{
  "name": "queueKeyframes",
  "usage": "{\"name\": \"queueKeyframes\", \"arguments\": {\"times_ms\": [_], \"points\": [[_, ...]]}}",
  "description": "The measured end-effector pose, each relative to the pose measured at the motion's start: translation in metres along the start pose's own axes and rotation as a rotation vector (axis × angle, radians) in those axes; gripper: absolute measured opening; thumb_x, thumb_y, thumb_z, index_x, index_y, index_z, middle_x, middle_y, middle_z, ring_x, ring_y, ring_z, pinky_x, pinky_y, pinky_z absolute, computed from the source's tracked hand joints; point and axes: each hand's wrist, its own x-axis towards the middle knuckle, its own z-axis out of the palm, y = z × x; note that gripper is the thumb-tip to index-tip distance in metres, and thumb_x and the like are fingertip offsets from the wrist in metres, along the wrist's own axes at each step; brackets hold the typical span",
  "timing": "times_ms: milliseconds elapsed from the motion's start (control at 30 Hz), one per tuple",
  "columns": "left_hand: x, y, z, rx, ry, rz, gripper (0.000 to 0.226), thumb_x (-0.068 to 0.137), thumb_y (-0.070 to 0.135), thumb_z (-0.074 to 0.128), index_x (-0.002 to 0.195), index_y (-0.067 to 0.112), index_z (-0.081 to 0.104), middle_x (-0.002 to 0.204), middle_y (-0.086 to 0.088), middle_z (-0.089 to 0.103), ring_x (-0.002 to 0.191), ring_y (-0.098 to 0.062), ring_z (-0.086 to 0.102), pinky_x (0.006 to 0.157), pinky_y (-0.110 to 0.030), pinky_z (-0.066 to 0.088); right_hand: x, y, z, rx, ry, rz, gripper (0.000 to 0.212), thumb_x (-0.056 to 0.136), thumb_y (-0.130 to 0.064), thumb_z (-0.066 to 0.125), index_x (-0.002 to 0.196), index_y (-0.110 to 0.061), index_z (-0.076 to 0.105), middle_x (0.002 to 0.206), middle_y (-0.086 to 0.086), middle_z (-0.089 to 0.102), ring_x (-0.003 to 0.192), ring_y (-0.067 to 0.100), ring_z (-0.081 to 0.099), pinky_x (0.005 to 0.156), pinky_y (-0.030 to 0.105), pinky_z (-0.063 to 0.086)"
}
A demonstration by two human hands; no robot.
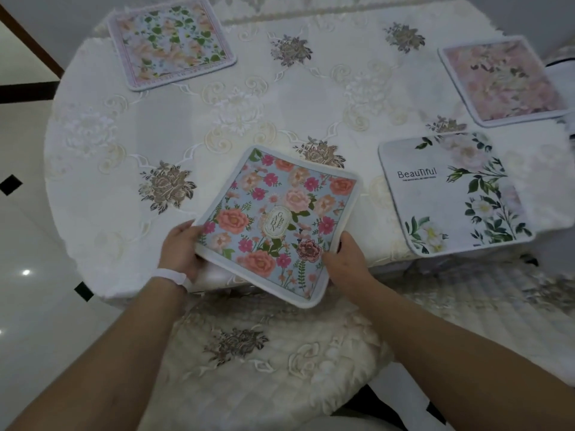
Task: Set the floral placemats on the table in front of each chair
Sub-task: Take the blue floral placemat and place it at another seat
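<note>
Round table (pixel 93 169) lying under embroidered cloth; middle open, free room at 9 o'clock edge. White mat (pixel 454 194) at 3 o'clock edge reading "Beautiful". Pink mat (pixel 502 79) at 2, green-leaf mat (pixel 171 42) at 11. Blue rose mat (pixel 277 219) overhanging 6 o'clock edge, label illegible. Left hand (pixel 180 250), right hand (pixel 345 259) both pinching its near corners.

- Tablecloth (pixel 186 126): cream lace, embroidered with taupe flowers and pale scrolls, spread over the round top.
- Chair cushion (pixel 273 362): quilted cream (same taupe motif), set just below the near table edge.
- Floor (pixel 28 244): glossy white tiles with small black diamond insets (pixel 11 184); a dark border strip is seen at far left.
</note>
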Motion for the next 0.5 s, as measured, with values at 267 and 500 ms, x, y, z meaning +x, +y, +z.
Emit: {"name": "queueKeyframes", "arguments": {"times_ms": [267,500], "points": [[0.018,0.032,0.025,0.707,-0.060,0.226,0.030,0.085,0.017,0.064,0.115,0.014,0.063,0.098,-0.009,0.069,0.084,-0.028,0.068,0.078,-0.043,0.057,0.019,-0.006,-0.015,-0.297,-0.025,-0.138,0.016,0.092,-0.015,0.053,0.106,-0.011,0.047,0.099,0.007,0.061,0.086,0.026,0.058,0.073,0.038,0.051],[0.003,0.017,0.010,0.680,-0.006,0.263,0.003,0.085,0.015,0.063,0.085,0.015,0.061,0.085,-0.003,0.067,0.080,-0.024,0.065,0.068,-0.035,0.052,0.035,-0.024,-0.016,-0.259,0.033,-0.208,0.027,0.094,-0.015,0.052,0.121,-0.014,0.049,0.101,0.007,0.064,0.081,0.022,0.062,0.063,0.031,0.052]]}}
